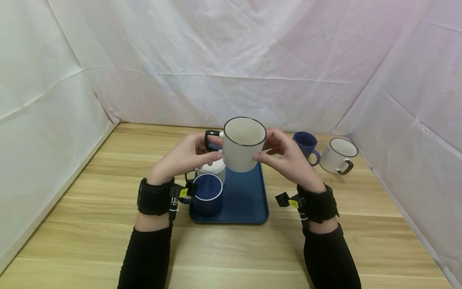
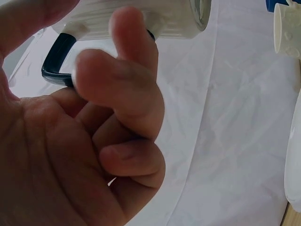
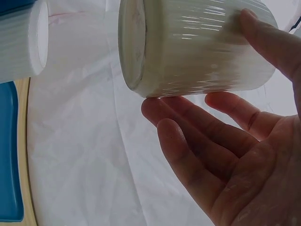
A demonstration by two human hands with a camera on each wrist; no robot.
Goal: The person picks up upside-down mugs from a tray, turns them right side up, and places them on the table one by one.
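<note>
White ribbed mug (image 1: pixel 242 147) held at frame centre above blue tray (image 1: pixel 249 196), handle pinched by left hand (image 1: pixel 184 158), body grasped by right hand (image 1: pixel 288 160) fingers, small white mug (image 1: pixel 214 168) mostly hidden behind navy mug (image 1: pixel 206 194)

We see a tray (image 1: pixel 249 200) lying on the table (image 1: pixel 90 224) near its middle, with two mugs on its left part: one (image 1: pixel 206 195) at the near left corner and another (image 1: pixel 213 168) just behind it. Above the tray's far end, a mug (image 1: pixel 242 145) hangs between the left hand (image 1: pixel 184 158) and the right hand (image 1: pixel 288 160). Right of the tray and farther back, two more mugs stand on the table, one (image 1: pixel 306 146) near the tray and one (image 1: pixel 339 155) just to its right.
</note>
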